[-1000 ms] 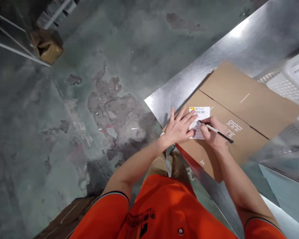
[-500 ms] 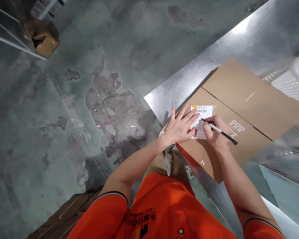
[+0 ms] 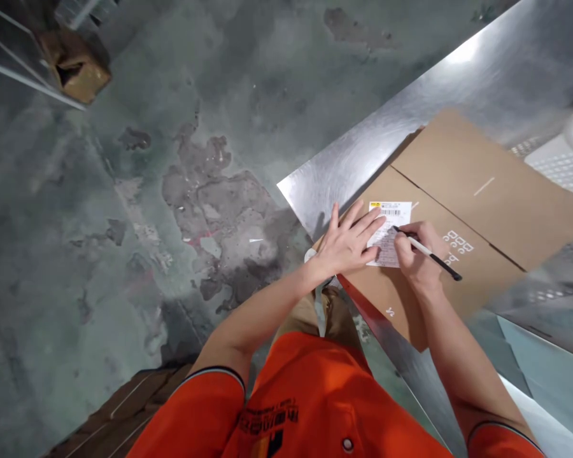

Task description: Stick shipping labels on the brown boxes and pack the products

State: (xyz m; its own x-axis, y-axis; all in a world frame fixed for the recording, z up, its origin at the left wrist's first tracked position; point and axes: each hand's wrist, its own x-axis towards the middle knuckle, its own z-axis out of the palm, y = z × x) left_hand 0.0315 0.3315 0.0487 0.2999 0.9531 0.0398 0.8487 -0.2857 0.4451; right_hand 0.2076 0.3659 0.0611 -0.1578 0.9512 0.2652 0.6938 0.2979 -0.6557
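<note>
A white paper label with a black barcode and a yellow corner mark [image 3: 389,234], pressed flat on a sheet of flattened brown corrugated cardboard [image 3: 458,191], directly under the spread, open left hand [image 3: 346,245] and just beside the right hand [image 3: 417,254]. Clenched in the right hand's fingers, a slim black-and-white pen [image 3: 432,256], its tip on the label's printed area. Beneath both hands, the cardboard, creased dark across its middle, marked with white print, laid on a brushed stainless-steel table [image 3: 401,127]. Beyond the right hand, a white perforated plastic basket [image 3: 561,168]. Left of the left hand, a stained grey concrete floor [image 3: 76,210]; far up-left of the grip, a small brown cardboard box [image 3: 74,67]. Below both wrists, an orange polo shirt [image 3: 315,407].
</note>
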